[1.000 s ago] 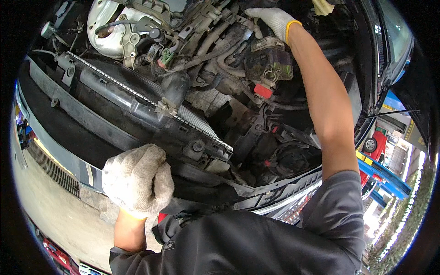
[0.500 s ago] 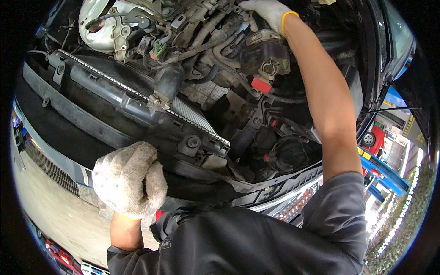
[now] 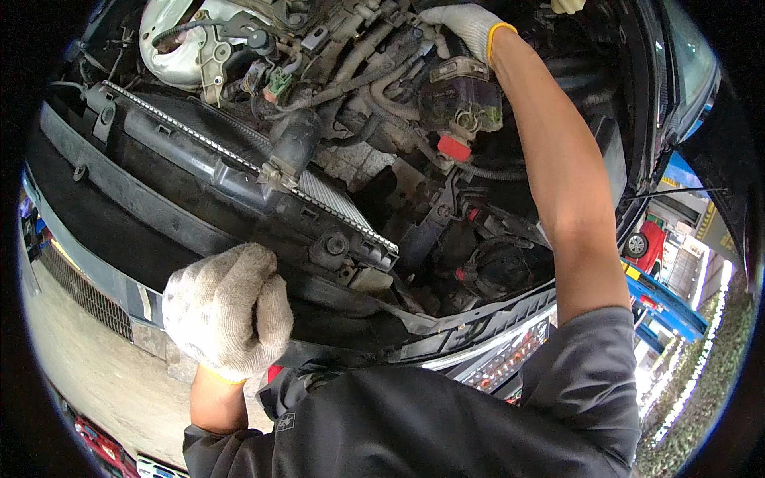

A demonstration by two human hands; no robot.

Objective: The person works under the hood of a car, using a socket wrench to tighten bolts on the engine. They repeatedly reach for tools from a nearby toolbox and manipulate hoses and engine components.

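Observation:
My left hand (image 3: 227,311), in a whitish knit glove with a yellow cuff, is curled into a fist over the car's front edge. Whatever its fingers hold, if anything, is hidden. My right hand (image 3: 464,29), gloved alike, reaches far into the engine bay. Its fingertips are bent down over grimy fittings beside a hose (image 3: 405,56); what they grip is too dark and covered to name. Close below that hand sits a dark box-shaped part (image 3: 462,102) with a metal ring and a red tab (image 3: 454,148).
The radiator (image 3: 255,163) runs diagonally, with a black hose (image 3: 295,137) at its top edge. A shiny metal shield (image 3: 171,48) and a green connector (image 3: 279,82) lie far left. A headlight (image 3: 510,362) is near my body. Blue lift parts (image 3: 677,307) and a red car (image 3: 647,243) stand at right.
My right hand has shifted slightly down, showing more of its fingers at the fittings. The view has moved a little. My left fist stays at the front edge.

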